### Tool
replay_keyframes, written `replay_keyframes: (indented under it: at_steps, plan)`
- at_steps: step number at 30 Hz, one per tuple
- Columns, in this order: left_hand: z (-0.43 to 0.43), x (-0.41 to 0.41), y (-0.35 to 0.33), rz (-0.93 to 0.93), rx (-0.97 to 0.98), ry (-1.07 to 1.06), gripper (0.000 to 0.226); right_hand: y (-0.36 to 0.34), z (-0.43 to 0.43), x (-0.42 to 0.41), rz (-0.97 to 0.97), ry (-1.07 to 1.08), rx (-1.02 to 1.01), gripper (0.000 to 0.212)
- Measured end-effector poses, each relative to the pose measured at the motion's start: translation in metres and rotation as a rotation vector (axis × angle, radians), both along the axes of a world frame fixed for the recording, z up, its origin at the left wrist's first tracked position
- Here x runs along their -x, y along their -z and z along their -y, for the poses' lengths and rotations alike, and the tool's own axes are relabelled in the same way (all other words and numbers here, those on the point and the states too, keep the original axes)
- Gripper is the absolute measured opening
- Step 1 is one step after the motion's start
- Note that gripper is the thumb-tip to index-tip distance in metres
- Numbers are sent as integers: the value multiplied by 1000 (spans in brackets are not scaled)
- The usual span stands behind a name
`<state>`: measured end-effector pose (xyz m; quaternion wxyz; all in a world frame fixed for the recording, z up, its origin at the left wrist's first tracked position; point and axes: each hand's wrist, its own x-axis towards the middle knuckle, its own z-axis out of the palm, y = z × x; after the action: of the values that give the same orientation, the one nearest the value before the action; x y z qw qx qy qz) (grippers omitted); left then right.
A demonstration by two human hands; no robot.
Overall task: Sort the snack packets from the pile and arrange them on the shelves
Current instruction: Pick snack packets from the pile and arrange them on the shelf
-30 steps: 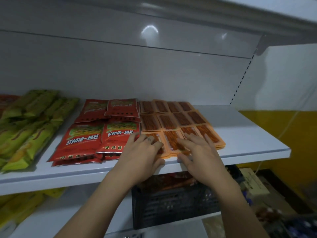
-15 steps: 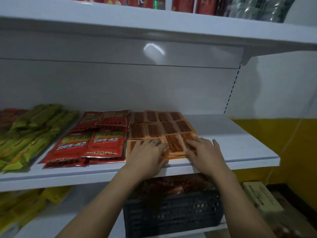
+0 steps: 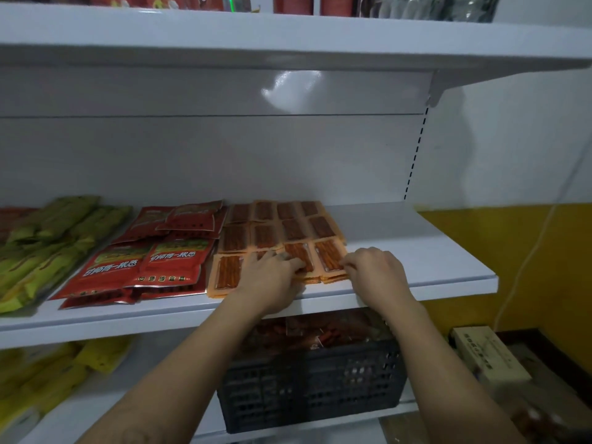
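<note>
Under both hands, on the middle shelf [image 3: 432, 261], lie the orange packets [image 3: 293, 227], flat clear-windowed packs of reddish snack sticks set out in 3 rows of 4, some of them stacked. The left hand [image 3: 272, 277] lies on the front row with its fingers bent and the tips pressed onto a packet. Its thumb is hidden, so I cannot tell whether it grips anything. The right hand [image 3: 376, 270] sits at the front right corner of the block, fingers curled, pinching the right edge of the end stack.

Just left of the left hand, touching the orange block, are the red packets [image 3: 153, 261] with white lettering, 2 stacks in front and more behind. Further left again lies a heap of long green packets [image 3: 48, 238].

Below the hands, a black crate [image 3: 314, 386] stands on the lower shelf, holding a loose pile of snack packets [image 3: 320, 334] in reddish wrappers. Down to the left of the forearms, yellow packets [image 3: 48, 370] lie on that same lower shelf.

Above the hands runs the upper shelf [image 3: 288, 36], where only the bottoms of red and silvery bags show. Right of the right hand the middle shelf is bare white. Beyond its end a white cable [image 3: 525, 267] hangs against a yellow wall, and a pale cardboard box [image 3: 487, 357] sits below.
</note>
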<state>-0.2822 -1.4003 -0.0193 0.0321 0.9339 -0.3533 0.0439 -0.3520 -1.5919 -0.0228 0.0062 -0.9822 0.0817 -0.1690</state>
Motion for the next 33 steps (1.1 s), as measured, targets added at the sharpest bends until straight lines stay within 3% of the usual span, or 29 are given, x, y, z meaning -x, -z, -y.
replay_keyframes:
  at_steps: [3, 7, 9, 16, 20, 23, 26, 29, 33]
  plan:
    - [0, 1, -2, -7, -20, 1, 49, -8, 2, 1, 78, -7, -50, 27]
    - [-4, 1, -3, -17, -25, 12, 50, -10, -5, -2, -171, -141, -11, 58]
    - [-4, 2, -2, -26, -27, 12, 50, -5, -5, -4, -187, -123, 10, 54]
    - [-5, 2, 0, -6, -22, 28, 53, -4, -1, 10, 48, -51, 123, 29]
    - [-10, 1, -7, -11, -32, 47, 56, -20, -4, 13, 380, -7, 32, 11]
    - [-29, 2, -13, 60, 32, 27, 57, -26, -23, 4, 641, -120, 21, 9]
    - [-66, 0, -15, 146, 94, -18, 44, -26, -58, -14, 782, -261, 4, 9]
    - [-105, -3, -16, 215, 134, -118, 37, -19, -98, -35, 796, -413, -12, 5]
    - [-133, -6, -14, 324, 143, -188, 40, 6, -140, -54, 584, -533, 45, 4]
